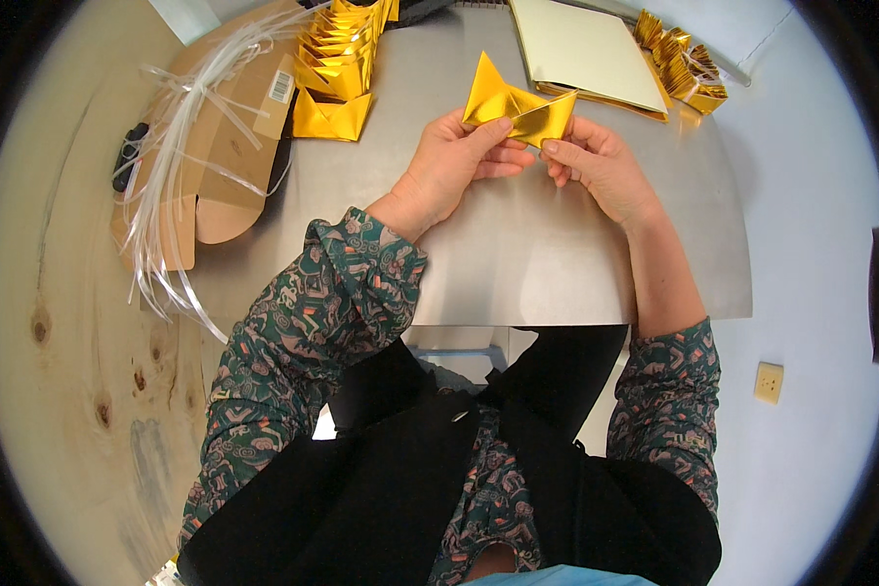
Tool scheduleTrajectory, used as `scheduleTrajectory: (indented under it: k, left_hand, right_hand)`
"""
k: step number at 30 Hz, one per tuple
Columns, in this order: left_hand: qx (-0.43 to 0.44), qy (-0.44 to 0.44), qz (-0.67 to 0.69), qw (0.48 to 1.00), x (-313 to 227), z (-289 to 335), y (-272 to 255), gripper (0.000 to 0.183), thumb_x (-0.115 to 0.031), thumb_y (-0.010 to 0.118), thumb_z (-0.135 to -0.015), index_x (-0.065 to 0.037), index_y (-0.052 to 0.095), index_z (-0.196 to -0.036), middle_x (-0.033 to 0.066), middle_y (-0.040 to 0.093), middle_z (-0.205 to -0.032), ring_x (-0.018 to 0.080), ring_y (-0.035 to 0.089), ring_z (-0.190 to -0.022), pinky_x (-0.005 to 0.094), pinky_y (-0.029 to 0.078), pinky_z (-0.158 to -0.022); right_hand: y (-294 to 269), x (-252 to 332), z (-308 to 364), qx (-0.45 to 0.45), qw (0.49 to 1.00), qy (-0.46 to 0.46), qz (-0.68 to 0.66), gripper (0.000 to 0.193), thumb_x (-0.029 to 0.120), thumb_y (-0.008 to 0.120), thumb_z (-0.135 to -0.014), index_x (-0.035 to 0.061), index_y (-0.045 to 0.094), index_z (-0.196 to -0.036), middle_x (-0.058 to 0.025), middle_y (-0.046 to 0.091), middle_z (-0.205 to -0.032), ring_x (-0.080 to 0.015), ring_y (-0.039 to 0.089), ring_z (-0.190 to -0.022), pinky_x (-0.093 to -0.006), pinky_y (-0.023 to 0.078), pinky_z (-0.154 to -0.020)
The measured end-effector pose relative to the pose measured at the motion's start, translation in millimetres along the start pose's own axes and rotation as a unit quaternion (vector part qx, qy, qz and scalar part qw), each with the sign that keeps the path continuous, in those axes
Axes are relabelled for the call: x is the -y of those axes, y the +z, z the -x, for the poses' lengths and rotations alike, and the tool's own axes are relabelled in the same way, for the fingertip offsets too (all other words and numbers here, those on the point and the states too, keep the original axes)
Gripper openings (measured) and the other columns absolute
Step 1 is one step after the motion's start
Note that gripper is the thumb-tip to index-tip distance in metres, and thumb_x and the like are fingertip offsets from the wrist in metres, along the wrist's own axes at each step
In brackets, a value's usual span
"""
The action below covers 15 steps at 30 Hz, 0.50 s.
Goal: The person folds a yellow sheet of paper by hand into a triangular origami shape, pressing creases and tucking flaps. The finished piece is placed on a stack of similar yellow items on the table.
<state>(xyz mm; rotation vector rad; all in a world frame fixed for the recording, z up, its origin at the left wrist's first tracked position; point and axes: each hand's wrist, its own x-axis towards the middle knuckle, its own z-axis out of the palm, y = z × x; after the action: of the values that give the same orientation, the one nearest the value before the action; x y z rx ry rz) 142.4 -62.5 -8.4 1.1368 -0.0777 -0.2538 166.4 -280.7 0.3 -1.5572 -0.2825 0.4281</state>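
Note:
Between my hands, above the metal table, is a folded gold foil paper boat point(532, 115) with a tall point on its left and a lower one on its right. My left hand point(454, 161) pinches its left part, thumb pressed on the front face. At its right end my right hand point(596, 164) grips the lower edge between thumb and fingers. The fingers behind the paper are partly hidden. Beyond my left hand, a row of similar folded gold pieces point(332, 115) stretches toward the far edge.
A stack of cream paper sheets point(596, 54) lies at the far right, beside bundled gold folded pieces point(684, 63). On the left, white plastic strips point(181, 117) drape over a brown cardboard box point(230, 146). The metal tabletop point(527, 264) ends just before my lap.

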Motion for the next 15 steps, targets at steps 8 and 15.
scheduleTrajectory:
  k: [8,15]
  left_hand:
    - [-0.005,-0.011,-0.003,1.0,-2.0,-0.7,0.5,0.027,-0.018,0.061,-0.102,0.001,0.061,-0.119,0.0126,0.071,-0.105,0.0207,0.074,-0.091,0.0271,0.062,-0.077]
    - [0.005,-0.023,-0.001,1.0,-2.6,-1.3,0.5,0.026,-0.018,0.06,-0.102,0.002,0.062,-0.118,0.0136,0.072,-0.103,0.0214,0.074,-0.092,0.0274,0.062,-0.077]
  right_hand:
    - [-1.5,1.8,0.1,0.0,1.0,0.003,-0.001,0.019,0.022,0.071,-0.095,0.0065,0.069,-0.105,0.002,0.066,-0.085,-0.0063,0.06,-0.073,-0.022,0.052,-0.07]
    - [-0.7,6.7,3.7,-0.016,0.999,0.024,0.016,0.017,0.02,0.072,-0.094,0.0064,0.069,-0.103,0.0019,0.065,-0.083,-0.006,0.059,-0.071,-0.0212,0.052,-0.067]
